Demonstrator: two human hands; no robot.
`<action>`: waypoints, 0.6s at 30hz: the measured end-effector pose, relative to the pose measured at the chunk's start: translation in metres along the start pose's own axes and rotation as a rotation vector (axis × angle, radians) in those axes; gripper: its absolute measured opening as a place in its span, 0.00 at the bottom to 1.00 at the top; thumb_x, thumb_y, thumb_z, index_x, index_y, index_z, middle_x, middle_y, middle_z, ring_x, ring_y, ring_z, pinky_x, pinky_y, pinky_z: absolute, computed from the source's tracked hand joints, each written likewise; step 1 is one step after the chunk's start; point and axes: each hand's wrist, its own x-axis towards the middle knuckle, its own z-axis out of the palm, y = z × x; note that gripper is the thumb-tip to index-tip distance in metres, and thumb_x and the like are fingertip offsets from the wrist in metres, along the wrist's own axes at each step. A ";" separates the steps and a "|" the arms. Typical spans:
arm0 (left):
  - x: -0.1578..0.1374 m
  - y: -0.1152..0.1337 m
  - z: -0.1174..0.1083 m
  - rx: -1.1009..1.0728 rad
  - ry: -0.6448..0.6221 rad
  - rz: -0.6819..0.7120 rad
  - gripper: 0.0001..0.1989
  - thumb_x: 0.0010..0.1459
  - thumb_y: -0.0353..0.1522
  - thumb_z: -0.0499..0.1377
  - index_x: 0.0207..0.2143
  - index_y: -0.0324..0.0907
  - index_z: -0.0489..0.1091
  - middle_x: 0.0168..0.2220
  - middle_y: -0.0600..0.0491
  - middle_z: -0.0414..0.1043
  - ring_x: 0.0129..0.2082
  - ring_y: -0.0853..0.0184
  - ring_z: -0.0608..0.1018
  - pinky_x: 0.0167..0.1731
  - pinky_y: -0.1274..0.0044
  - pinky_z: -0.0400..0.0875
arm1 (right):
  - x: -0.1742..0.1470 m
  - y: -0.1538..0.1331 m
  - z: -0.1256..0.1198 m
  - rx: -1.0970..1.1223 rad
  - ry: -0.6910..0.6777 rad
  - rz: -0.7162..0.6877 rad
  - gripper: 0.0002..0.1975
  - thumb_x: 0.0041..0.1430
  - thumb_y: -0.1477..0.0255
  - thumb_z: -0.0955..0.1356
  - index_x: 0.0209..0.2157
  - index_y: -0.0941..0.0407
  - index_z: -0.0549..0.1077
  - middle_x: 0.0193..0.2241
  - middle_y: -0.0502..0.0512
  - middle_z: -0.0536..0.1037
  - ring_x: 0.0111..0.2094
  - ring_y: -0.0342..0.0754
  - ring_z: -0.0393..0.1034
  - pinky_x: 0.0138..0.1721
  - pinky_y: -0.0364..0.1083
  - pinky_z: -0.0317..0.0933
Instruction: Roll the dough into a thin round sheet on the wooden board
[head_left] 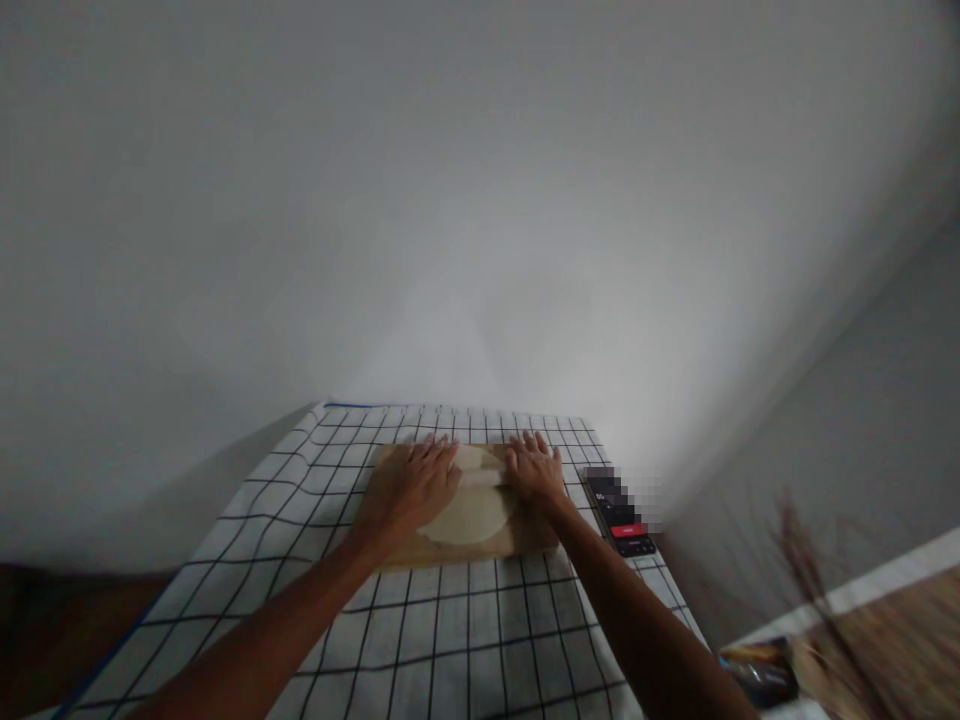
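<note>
While its near part lies bare in a smooth, rounded shape, the pale, matte dough sheet [466, 522] passes under a rolling pin [482, 478] and shows again on the far side. It lies flat and thin on the middle of a wooden board [536, 542], with a soft, slightly uneven edge. Of the pin, only a short, light, straight stretch shows, running crosswise between the hands; its ends are hidden. The board is rectangular, yellow-brown and plain-faced.

Over the pin's left part rests the person's left grip [433, 477], palm down, fingers stretched forward and a little apart, thumb turned inward. The right grip [535, 467] mirrors it over the other part, its fingers spread more clearly; how firmly either one presses cannot be told. Both forearms reach forward from the lower corners of the view, converging on the board, the wrists low.

Beneath the board, a white cloth [442, 640] with a grid of thin dark lines covers the bench, rippled along its left side. A flat, dark phone [628, 530] with a red bar on its screen lies near the right edge. Beyond rises a smooth, pale wall [450, 200]. At lower right, a glossy dark packet [765, 672] sits beside blurred, twiggy reddish-brown stalks [799, 545].
</note>
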 end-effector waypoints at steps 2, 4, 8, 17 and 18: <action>-0.012 0.009 -0.005 0.039 0.032 0.025 0.24 0.66 0.33 0.47 0.61 0.36 0.67 0.63 0.41 0.68 0.65 0.52 0.66 0.66 0.55 0.55 | -0.025 -0.001 -0.003 0.035 0.066 -0.020 0.22 0.74 0.61 0.53 0.61 0.49 0.68 0.67 0.57 0.61 0.69 0.58 0.48 0.64 0.66 0.47; -0.026 0.015 -0.010 0.038 0.047 0.054 0.24 0.66 0.34 0.47 0.61 0.37 0.67 0.62 0.42 0.68 0.64 0.52 0.67 0.65 0.55 0.57 | -0.052 -0.003 -0.004 0.076 0.123 -0.053 0.21 0.74 0.61 0.54 0.58 0.49 0.70 0.66 0.57 0.63 0.68 0.56 0.51 0.64 0.61 0.50; -0.056 0.023 -0.020 -0.039 0.014 0.139 0.23 0.68 0.33 0.46 0.61 0.39 0.66 0.64 0.44 0.66 0.65 0.56 0.66 0.66 0.58 0.58 | -0.101 -0.004 -0.006 0.164 0.204 -0.125 0.18 0.73 0.61 0.58 0.57 0.49 0.71 0.62 0.54 0.68 0.64 0.52 0.58 0.64 0.55 0.53; -0.082 0.011 -0.044 -0.172 -0.113 0.049 0.20 0.66 0.35 0.52 0.57 0.43 0.69 0.62 0.46 0.69 0.63 0.58 0.69 0.63 0.63 0.64 | -0.122 -0.016 -0.014 0.189 0.206 -0.198 0.13 0.70 0.66 0.63 0.53 0.51 0.73 0.56 0.54 0.74 0.59 0.50 0.65 0.61 0.51 0.58; -0.084 0.009 -0.045 -0.152 -0.100 0.054 0.20 0.67 0.36 0.51 0.58 0.44 0.69 0.63 0.46 0.68 0.65 0.58 0.67 0.63 0.62 0.63 | -0.120 -0.018 -0.011 0.192 0.209 -0.218 0.15 0.72 0.65 0.62 0.55 0.51 0.72 0.59 0.54 0.72 0.61 0.50 0.63 0.62 0.51 0.57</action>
